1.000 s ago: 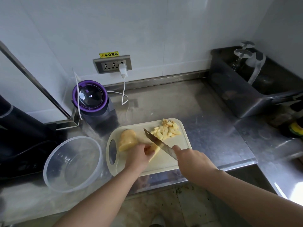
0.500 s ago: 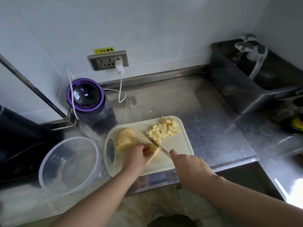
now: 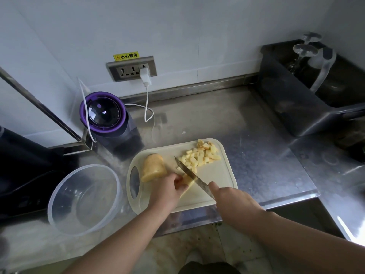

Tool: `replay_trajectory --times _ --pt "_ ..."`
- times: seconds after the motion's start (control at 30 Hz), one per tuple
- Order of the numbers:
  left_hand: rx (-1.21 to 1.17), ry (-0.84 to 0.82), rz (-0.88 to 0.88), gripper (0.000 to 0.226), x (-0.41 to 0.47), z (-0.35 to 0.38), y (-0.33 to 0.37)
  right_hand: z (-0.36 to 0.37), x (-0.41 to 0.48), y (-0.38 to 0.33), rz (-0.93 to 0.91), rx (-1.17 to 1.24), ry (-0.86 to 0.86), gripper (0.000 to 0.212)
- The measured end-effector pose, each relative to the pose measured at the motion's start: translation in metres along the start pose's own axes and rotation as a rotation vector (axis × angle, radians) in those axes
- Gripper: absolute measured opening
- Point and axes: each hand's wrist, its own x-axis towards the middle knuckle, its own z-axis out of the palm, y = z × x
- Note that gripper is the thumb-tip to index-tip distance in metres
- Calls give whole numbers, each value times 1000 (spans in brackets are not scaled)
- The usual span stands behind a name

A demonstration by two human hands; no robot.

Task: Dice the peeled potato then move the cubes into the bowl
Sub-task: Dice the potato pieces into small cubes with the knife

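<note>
A cream cutting board (image 3: 217, 175) lies on the steel counter. A large peeled potato piece (image 3: 153, 167) rests at its left end, and a pile of potato cubes (image 3: 201, 156) sits at its far right corner. My left hand (image 3: 167, 189) holds down potato strips (image 3: 187, 181) near the board's middle. My right hand (image 3: 230, 202) grips the handle of a knife (image 3: 192, 176), whose blade lies across the strips just right of my left fingers. A clear plastic bowl (image 3: 65, 192) stands empty left of the board.
A purple-rimmed appliance (image 3: 103, 115) stands behind the board, with a white cable to the wall socket (image 3: 131, 68). A dark bin (image 3: 296, 99) with glassware sits at the back right. The counter's front edge runs just below the board.
The knife blade has come down from a raised tilt onto the strips beside my left fingers. The camera view has shifted slightly; board, bowl and cubes stay put.
</note>
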Motion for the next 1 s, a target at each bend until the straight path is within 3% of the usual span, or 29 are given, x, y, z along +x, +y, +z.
replay_trajectory --times 0.37,1.0 --pt "57 -19 -22 29 -6 -2 0 2 -3 1 -36 1 13 53" --pt "54 6 -47 32 -10 1 1 8 12 5 -40 20 20 48"
